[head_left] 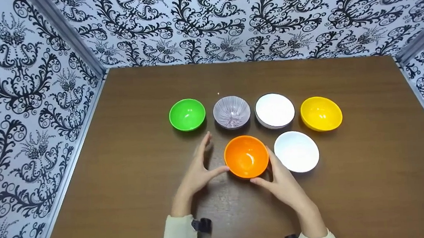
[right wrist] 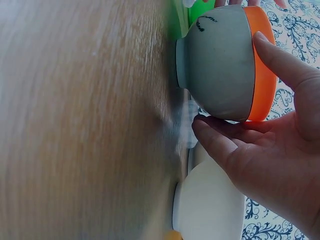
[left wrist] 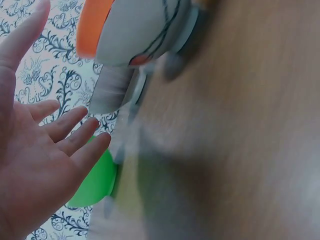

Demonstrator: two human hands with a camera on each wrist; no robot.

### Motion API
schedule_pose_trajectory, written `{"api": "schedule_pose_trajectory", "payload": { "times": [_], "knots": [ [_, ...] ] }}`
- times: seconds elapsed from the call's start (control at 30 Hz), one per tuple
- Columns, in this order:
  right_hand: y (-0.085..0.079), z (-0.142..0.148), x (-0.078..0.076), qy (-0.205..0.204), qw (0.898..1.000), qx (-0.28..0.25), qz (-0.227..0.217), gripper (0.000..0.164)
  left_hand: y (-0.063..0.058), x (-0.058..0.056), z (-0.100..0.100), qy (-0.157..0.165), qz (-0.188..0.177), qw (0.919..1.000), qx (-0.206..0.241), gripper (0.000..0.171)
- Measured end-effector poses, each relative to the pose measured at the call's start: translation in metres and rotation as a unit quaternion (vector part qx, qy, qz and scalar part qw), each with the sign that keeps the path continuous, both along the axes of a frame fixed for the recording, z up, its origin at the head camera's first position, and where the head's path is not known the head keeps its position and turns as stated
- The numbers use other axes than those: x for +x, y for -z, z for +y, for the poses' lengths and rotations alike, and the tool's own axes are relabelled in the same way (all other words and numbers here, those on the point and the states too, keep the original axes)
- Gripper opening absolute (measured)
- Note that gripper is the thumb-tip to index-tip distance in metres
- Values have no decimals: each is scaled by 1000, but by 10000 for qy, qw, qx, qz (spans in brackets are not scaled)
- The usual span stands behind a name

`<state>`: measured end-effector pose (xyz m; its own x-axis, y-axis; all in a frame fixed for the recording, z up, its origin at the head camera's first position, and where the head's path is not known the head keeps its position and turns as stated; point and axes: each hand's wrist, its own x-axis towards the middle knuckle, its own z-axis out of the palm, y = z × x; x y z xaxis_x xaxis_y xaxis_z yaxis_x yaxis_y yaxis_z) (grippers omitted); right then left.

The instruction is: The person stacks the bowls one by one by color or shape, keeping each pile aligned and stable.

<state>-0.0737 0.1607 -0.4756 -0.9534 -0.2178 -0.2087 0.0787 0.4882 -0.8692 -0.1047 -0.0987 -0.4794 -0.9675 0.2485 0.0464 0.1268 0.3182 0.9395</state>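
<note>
**Orange bowl [head_left: 246,157] in a one-sided grip**

Clock centred on that bowl, twelve toward the patterned wall [head_left: 224,26]. At ten o'clock, a green bowl [head_left: 187,115] on the counter [head_left: 140,156], near the outstretched fingertips. Between eight and nine, the left hand [head_left: 197,174], fingers straight and spread, palm turned toward the orange bowl, thumb tip at the rim; cannot tell contact from a near miss. Probably set there as a guard, bearing little or no weight. Between eleven and twelve, a ribbed greyish bowl [head_left: 232,112].

At the centre, the orange bowl: mouth up, pale grey outside with dark line drawing, both sides within reach of a palm. Cannot tell about its foot, on the counter or just above. At one o'clock, a white bowl [head_left: 275,110] in the back row. At four, the right hand [head_left: 283,185], pinching the orange bowl, thumb against the near side, fingers along the right; likely curved so for better hold on a round wall. At three, a second white bowl [head_left: 297,151], just beside those fingers. At two, a yellow bowl [head_left: 321,114], ending the back row, narrow gaps probably left for finger room.
</note>
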Motion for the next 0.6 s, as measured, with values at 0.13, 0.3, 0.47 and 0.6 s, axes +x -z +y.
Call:
{"api": "schedule_pose_trajectory", "payload": {
  "times": [0.13, 0.3, 0.47, 0.6],
  "knots": [
    [0, 0, 1, 23, 10000, 29, -35, 107, -2, -10, -9, -476, 603, 9970, -23, 99],
    [0, 0, 1, 5, 10000, 61, -14, 108, -2, -24, -18, -1649, 1309, 9773, -231, 83],
    [0, 1, 1, 6, 10000, 54, -22, 107, -2, -35, -23, -2530, 1569, 9536, -443, 79],
    [0, 1, 2, 25, 10000, 32, -43, 107, -2, -43, -28, -2845, 1649, 9434, -435, 82]
  ]
}}
